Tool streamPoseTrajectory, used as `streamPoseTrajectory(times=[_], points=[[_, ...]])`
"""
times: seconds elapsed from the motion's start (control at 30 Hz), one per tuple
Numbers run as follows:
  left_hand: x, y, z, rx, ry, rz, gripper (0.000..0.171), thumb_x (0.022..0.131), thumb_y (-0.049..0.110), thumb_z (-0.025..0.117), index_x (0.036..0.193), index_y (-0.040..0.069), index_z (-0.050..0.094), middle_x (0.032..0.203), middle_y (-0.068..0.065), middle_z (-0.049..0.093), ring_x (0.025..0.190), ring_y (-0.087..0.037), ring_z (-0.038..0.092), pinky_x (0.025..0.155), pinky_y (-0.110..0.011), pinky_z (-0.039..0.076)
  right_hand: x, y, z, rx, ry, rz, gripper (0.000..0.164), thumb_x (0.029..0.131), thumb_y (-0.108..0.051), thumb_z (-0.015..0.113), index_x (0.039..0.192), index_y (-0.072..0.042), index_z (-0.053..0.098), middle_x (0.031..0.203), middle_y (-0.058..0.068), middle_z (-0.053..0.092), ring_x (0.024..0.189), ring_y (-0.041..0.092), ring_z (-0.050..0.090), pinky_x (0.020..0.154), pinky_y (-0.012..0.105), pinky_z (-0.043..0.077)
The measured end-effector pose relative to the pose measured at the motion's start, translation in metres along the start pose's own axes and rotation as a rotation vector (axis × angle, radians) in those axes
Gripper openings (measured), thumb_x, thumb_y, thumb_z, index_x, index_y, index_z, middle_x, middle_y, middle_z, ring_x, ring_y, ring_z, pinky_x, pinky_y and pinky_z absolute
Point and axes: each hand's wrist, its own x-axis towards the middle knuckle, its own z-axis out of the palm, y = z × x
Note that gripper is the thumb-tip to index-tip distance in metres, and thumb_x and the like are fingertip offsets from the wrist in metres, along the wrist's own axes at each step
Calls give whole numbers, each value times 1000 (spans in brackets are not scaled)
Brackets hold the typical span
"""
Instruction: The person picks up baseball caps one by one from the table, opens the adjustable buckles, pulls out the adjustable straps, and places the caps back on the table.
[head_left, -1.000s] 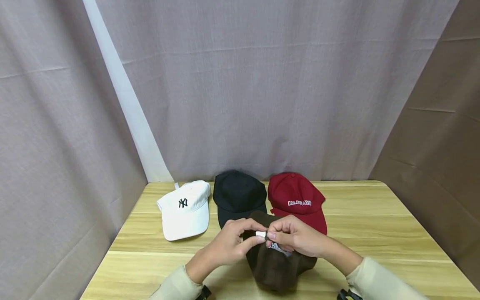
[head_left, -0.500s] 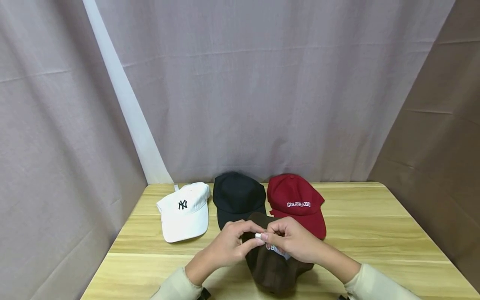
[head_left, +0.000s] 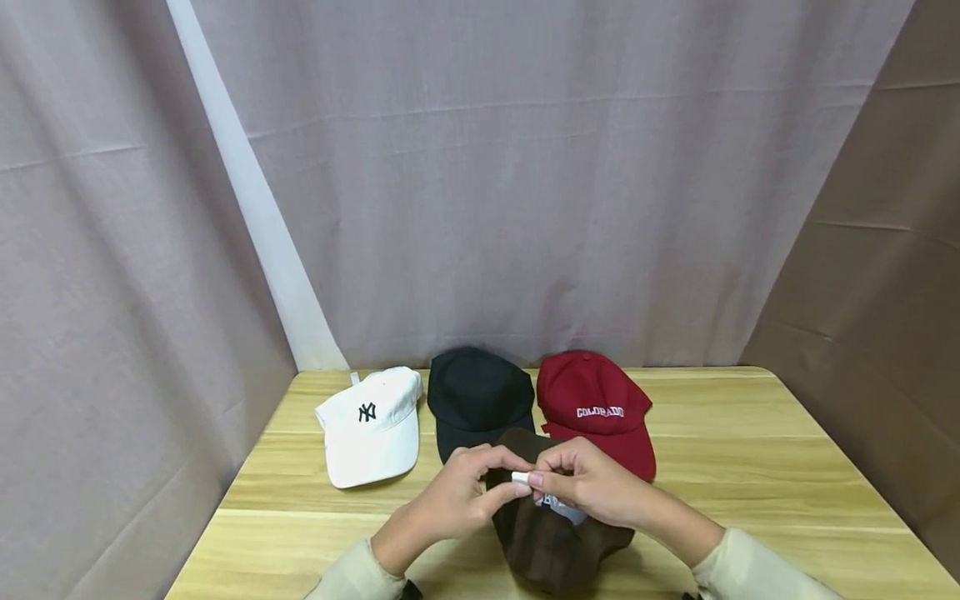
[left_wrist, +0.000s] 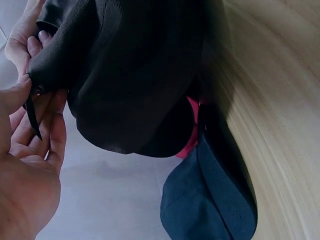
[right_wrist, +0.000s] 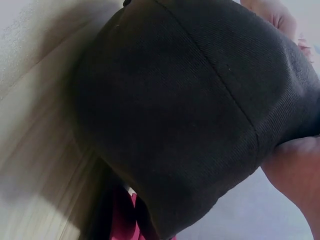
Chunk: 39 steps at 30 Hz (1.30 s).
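Note:
A dark brown baseball cap (head_left: 551, 554) is held close over the table at the front middle, crown toward me. My left hand (head_left: 457, 496) pinches a small white piece (head_left: 521, 477) at the cap's back strap between thumb and index finger. From the other side, my right hand (head_left: 592, 483) pinches the strap there, its thumb against the white piece. A narrow dark strap end (left_wrist: 33, 120) hangs between the left fingers in the left wrist view, below a small round metal part (left_wrist: 38, 90). Most of the right fingers are hidden behind the cap in the right wrist view.
Behind the brown cap, a white cap (head_left: 372, 450) with an NY logo, a black cap (head_left: 482, 387) and a red COLORADO cap (head_left: 588, 387) lie in a row. They rest on the wooden table (head_left: 750, 467), backed by a grey curtain (head_left: 480, 208).
The right thumb has shifted left toward the left fingertips and covers more of the white piece than one second ago. The cap and left hand stay nearly in place.

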Motion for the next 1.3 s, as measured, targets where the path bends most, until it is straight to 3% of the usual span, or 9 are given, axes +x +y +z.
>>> streamPoseTrajectory(times=[0.33, 0.77, 0.97, 1.13, 1.3], points=[[0, 1, -2, -6, 1, -44, 15, 99, 19, 77, 113, 17, 78, 101, 3, 81, 84, 2, 57, 73, -16, 50, 1, 0, -3, 40, -56, 4, 24, 107, -6, 58, 95, 13, 67, 61, 25, 40, 54, -1, 42, 46, 20, 32], [0, 2, -6, -57, -4, -20, 15, 100, 16, 75, 114, 13, 77, 103, -2, 82, 90, 2, 64, 78, -21, 58, -2, 1, -8, 79, -118, -16, 21, 108, -3, 53, 103, 12, 67, 62, 26, 40, 49, 6, 39, 45, 21, 31], [-1, 3, -6, -69, -19, -37, 15, 100, 16, 74, 115, 13, 77, 106, -2, 82, 92, 2, 65, 79, -23, 59, -2, 3, -11, 113, -162, -36, 20, 108, 0, 52, 104, 12, 67, 65, 27, 41, 48, 21, 37, 47, 19, 33], [-1, 4, -5, -49, -30, -34, 16, 100, 18, 75, 115, 14, 78, 108, 0, 83, 94, 1, 66, 80, -26, 60, -4, 3, -15, 68, -193, -27, 18, 108, -2, 53, 102, 7, 68, 66, 26, 44, 51, 23, 42, 49, 20, 37], [0, 3, -4, 40, 7, -1, 16, 99, 19, 76, 115, 16, 78, 102, 3, 81, 84, 1, 58, 70, -28, 56, -4, 1, -17, -21, -172, -38, 18, 108, -5, 54, 101, 1, 69, 65, 24, 49, 55, 31, 47, 53, 26, 42]])
